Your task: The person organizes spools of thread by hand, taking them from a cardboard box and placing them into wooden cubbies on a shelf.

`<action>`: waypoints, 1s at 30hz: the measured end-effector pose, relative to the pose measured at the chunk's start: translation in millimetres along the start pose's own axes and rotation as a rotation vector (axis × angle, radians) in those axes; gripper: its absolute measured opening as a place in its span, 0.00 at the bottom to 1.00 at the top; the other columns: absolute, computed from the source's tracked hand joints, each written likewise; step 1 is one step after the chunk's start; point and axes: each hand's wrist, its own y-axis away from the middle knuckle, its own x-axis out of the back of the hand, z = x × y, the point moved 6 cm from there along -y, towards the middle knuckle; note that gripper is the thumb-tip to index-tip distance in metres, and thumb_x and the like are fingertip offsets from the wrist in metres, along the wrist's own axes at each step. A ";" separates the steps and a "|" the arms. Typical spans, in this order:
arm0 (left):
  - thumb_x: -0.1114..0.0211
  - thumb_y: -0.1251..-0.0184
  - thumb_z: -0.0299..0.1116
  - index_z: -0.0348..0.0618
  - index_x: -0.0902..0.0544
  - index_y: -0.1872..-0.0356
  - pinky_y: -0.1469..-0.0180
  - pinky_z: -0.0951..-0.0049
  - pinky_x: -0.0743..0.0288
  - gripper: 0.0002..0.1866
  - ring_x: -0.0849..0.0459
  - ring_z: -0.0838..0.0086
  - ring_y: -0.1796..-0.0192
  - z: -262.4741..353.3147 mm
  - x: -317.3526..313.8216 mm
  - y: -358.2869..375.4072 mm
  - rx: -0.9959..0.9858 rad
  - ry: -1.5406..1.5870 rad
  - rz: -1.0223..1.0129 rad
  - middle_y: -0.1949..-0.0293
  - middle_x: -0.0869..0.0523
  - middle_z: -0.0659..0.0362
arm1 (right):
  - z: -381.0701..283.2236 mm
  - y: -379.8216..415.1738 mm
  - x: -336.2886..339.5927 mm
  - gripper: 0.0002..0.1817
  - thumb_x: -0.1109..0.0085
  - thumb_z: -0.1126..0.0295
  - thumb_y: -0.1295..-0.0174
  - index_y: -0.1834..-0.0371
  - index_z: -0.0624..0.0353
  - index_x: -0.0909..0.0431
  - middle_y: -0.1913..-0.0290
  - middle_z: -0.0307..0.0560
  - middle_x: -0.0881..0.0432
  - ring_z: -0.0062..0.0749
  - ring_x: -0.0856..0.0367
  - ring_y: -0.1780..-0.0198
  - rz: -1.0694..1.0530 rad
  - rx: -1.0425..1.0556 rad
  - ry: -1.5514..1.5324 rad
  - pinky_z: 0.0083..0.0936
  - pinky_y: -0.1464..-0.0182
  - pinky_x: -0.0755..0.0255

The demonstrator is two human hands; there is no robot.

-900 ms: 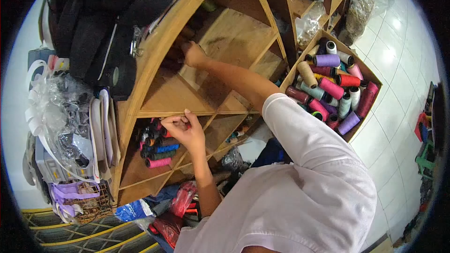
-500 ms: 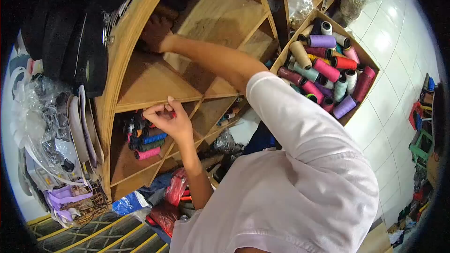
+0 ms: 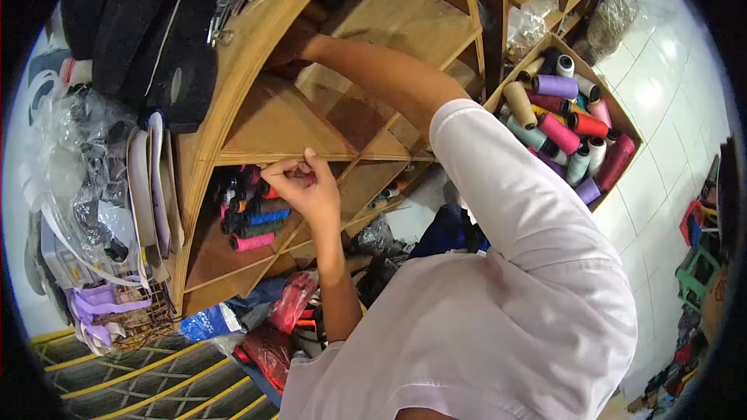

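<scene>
My right hand (image 3: 294, 45) reaches deep into the upper compartment of a wooden shelf (image 3: 280, 128). Shadow and the shelf's side panel hide its fingers, and dim rounded shapes lie near it. My left hand (image 3: 307, 190) is at the front edge of the board below, fingers curled in. Whether anything sits inside those fingers is hidden. Beneath and to the left of that hand, several thread spools lie stacked in the lower compartment, among them a pink spool (image 3: 252, 242) and a blue spool (image 3: 270, 217).
An open box (image 3: 632, 157) of many-coloured thread spools stands right of the shelf. Dark straps (image 3: 128, 54) and plastic-wrapped items (image 3: 74, 155) hang at the left. Red plastic bags (image 3: 294, 299) lie below. White tiles (image 3: 661, 218) cover the floor at right.
The view has shifted, so the shelf and spools sit slightly differently in frame. My right hand is now more hidden behind the side panel. My left hand stays by the board's edge, fingers still curled.
</scene>
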 end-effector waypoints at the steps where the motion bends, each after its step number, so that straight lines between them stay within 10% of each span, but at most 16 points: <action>1: 0.37 0.32 0.21 0.42 0.38 0.58 0.66 0.82 0.35 0.16 0.33 0.81 0.67 -0.4 0.1 0.0 -0.002 0.001 0.012 0.64 0.31 0.60 | 1.4 0.1 2.5 0.49 0.29 0.41 0.56 0.28 0.46 0.31 0.26 0.53 0.34 0.59 0.44 0.24 -0.194 -0.050 -0.007 0.68 0.29 0.50; 6: 0.37 0.32 0.19 0.43 0.38 0.58 0.69 0.83 0.36 0.16 0.33 0.82 0.68 -11.0 -1.0 1.1 -0.040 0.113 -0.006 0.65 0.31 0.61 | 4.1 9.6 4.7 0.47 0.30 0.44 0.53 0.27 0.45 0.32 0.27 0.53 0.34 0.53 0.41 0.25 -0.230 -0.009 -0.072 0.62 0.27 0.50; 8: 0.38 0.31 0.19 0.44 0.39 0.57 0.65 0.82 0.35 0.16 0.33 0.81 0.66 -8.4 -1.0 2.7 -0.018 0.092 -0.019 0.63 0.32 0.61 | 7.7 21.2 -7.7 0.33 0.44 0.42 0.37 0.33 0.48 0.26 0.32 0.51 0.28 0.51 0.34 0.29 -0.051 0.107 -0.074 0.48 0.26 0.46; 9: 0.40 0.30 0.19 0.44 0.40 0.56 0.62 0.81 0.34 0.16 0.32 0.80 0.64 -8.4 -1.7 3.3 0.010 0.067 -0.042 0.62 0.34 0.61 | -3.3 6.0 29.4 0.46 0.33 0.41 0.50 0.26 0.44 0.33 0.25 0.52 0.37 0.56 0.45 0.23 -0.366 -0.015 0.019 0.66 0.30 0.47; 18: 0.40 0.29 0.20 0.42 0.39 0.56 0.55 0.77 0.32 0.15 0.33 0.77 0.60 -1.5 -1.1 2.6 -0.005 -0.042 -0.027 0.61 0.35 0.59 | -5.0 9.3 25.0 0.56 0.30 0.34 0.56 0.22 0.43 0.40 0.21 0.59 0.48 0.63 0.54 0.21 -0.355 0.027 0.121 0.73 0.29 0.55; 24: 0.37 0.30 0.23 0.42 0.38 0.58 0.55 0.77 0.32 0.15 0.34 0.78 0.61 0.6 1.0 -0.4 -0.067 -0.008 -0.073 0.60 0.34 0.59 | 10.6 66.2 28.3 0.62 0.25 0.40 0.55 0.19 0.43 0.53 0.21 0.64 0.51 0.77 0.59 0.23 -0.379 -0.431 -0.208 0.69 0.29 0.49; 28: 0.36 0.30 0.23 0.44 0.38 0.58 0.62 0.81 0.32 0.15 0.30 0.81 0.64 0.1 -0.6 -1.2 -0.076 -0.035 -0.069 0.62 0.30 0.60 | 27.5 96.1 8.0 0.54 0.24 0.44 0.55 0.23 0.44 0.41 0.23 0.62 0.44 0.69 0.52 0.23 -0.439 -0.658 -0.349 0.56 0.27 0.44; 30: 0.36 0.30 0.24 0.44 0.38 0.58 0.62 0.80 0.32 0.15 0.30 0.81 0.65 2.8 1.3 -1.6 -0.090 -0.025 -0.043 0.62 0.30 0.60 | 41.0 87.0 5.9 0.44 0.25 0.44 0.53 0.31 0.48 0.28 0.27 0.57 0.33 0.59 0.37 0.27 0.107 -0.460 -0.422 0.47 0.27 0.40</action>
